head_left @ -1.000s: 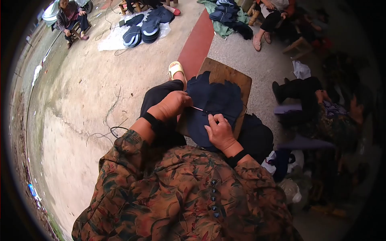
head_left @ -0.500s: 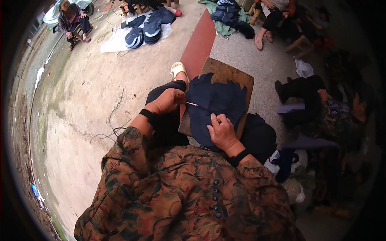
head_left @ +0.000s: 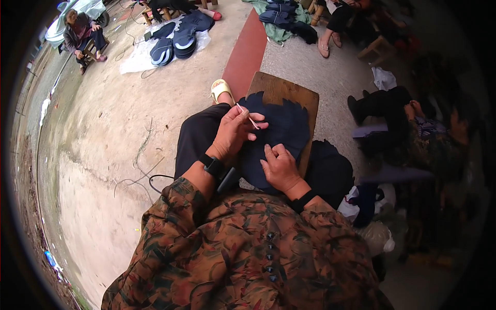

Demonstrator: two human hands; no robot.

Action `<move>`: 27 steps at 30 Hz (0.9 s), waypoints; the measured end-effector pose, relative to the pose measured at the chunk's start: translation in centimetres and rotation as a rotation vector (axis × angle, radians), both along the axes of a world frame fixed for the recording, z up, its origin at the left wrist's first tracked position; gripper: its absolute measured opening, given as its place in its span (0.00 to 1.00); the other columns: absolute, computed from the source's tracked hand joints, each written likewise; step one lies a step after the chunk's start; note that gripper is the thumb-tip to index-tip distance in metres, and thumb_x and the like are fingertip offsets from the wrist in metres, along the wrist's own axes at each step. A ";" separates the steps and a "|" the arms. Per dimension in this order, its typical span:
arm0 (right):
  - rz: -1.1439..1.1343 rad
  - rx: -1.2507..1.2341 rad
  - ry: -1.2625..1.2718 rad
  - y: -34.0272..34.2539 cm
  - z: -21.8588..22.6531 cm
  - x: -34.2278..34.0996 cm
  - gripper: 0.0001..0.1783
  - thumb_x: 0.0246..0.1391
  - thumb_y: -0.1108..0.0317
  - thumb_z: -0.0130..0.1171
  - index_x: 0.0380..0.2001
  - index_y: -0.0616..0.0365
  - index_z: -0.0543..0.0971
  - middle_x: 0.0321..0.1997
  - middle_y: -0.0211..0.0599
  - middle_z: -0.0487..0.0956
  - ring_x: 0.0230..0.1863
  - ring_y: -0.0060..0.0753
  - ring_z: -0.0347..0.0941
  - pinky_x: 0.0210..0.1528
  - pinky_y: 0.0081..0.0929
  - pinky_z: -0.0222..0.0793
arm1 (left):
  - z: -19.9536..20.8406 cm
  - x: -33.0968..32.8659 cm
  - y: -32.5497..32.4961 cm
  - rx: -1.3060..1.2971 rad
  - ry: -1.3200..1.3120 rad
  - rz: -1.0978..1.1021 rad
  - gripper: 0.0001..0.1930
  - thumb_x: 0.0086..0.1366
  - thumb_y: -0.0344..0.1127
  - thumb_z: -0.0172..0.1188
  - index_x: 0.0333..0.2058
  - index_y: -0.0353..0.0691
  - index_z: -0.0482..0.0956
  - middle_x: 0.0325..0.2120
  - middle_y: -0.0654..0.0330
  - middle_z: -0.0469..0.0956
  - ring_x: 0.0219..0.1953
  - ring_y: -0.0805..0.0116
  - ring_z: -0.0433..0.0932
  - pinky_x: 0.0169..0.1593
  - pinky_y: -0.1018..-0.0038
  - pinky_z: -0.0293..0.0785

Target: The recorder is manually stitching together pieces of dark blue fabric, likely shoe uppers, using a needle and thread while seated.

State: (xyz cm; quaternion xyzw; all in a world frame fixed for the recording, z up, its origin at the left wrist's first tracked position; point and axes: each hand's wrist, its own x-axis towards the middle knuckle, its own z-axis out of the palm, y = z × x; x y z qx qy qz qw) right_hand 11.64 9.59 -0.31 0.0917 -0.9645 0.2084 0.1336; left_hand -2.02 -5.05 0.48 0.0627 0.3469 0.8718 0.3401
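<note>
A stack of dark navy fabric pieces point(head_left: 287, 124) with jagged far edges lies across a wooden board point(head_left: 284, 88) in front of me. Over the left part of the fabric, my left hand point(head_left: 235, 132) is turned partly palm up and grips a thin pale pink stick point(head_left: 251, 120), slanting across its fingers. The stick's exact kind is too small to make out. My right hand point(head_left: 281, 166) rests on the near right part of the fabric, fingers curled in and thumb beside the index finger. Whatever may be between those fingertips is hidden.
More dark fabric point(head_left: 330, 170) hangs right of the board. A seated person point(head_left: 392, 106) is close on my right, beside plastic bags point(head_left: 380, 235). Ahead, dark shaped pieces point(head_left: 178, 44) lie on white sheeting. Loose cords point(head_left: 142, 178) trail on the ground at left.
My left hand has moved right over the fabric and turned palm up; the stick now slants across its fingers. My right hand has shifted little, its fingers more curled. The view has shifted slightly.
</note>
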 end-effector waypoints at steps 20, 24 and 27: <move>-0.269 -0.316 0.088 1.8 -2.1 0.7 0.31 0.38 0.75 0.69 0.48 0.69 0.69 0.39 0.53 0.70 0.40 0.54 0.71 0.43 0.40 0.69 | -0.9 -5.0 -9.7 -0.084 0.093 0.549 0.02 0.68 0.31 0.52 0.36 0.41 0.70 0.17 0.71 0.61 0.18 0.81 0.55 0.21 0.83 0.51; -0.259 -0.306 0.104 2.1 -2.4 0.7 0.31 0.37 0.74 0.70 0.48 0.69 0.71 0.40 0.53 0.70 0.41 0.53 0.71 0.44 0.39 0.70 | -0.5 -4.7 -10.2 -0.070 0.160 0.602 0.04 0.68 0.30 0.52 0.40 0.41 0.72 0.21 0.69 0.66 0.20 0.81 0.59 0.23 0.84 0.55; -0.250 -0.317 0.093 2.2 -2.2 0.7 0.32 0.36 0.74 0.71 0.48 0.68 0.71 0.40 0.53 0.70 0.40 0.52 0.72 0.43 0.38 0.70 | 0.1 -3.5 -9.8 -0.101 0.227 0.584 0.06 0.68 0.30 0.54 0.42 0.41 0.74 0.26 0.67 0.73 0.25 0.82 0.68 0.27 0.86 0.63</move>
